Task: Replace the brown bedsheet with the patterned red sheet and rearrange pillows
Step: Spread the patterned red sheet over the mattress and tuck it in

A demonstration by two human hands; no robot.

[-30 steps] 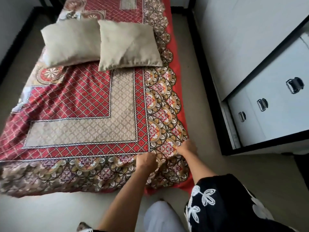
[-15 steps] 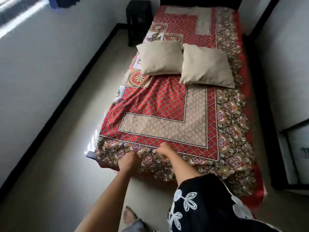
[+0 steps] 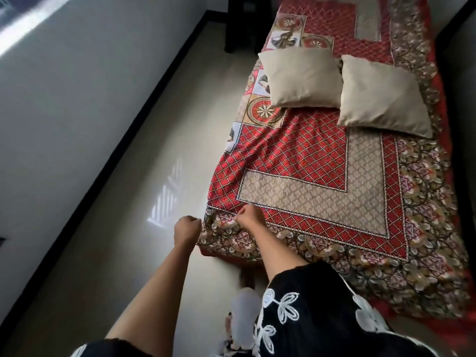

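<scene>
Head view: both hands (image 3: pixel 188 229) (image 3: pixel 248 217) fisted on patterned red sheet (image 3: pixel 309 161) near-left corner.

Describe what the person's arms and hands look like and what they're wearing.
Both forearms are bare down to the left hand and right hand; I see no rings, watch or gloves. Higher up, each arm comes out of a loose black sleeve with white embroidered leaf and flower outlines, clearest on the right one. The left sleeve barely shows at the bottom edge.

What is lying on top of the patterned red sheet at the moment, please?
Two beige pillows lie side by side on the patterned red sheet. Whatever is under them, and the mattress beneath the sheet, is covered.
</scene>
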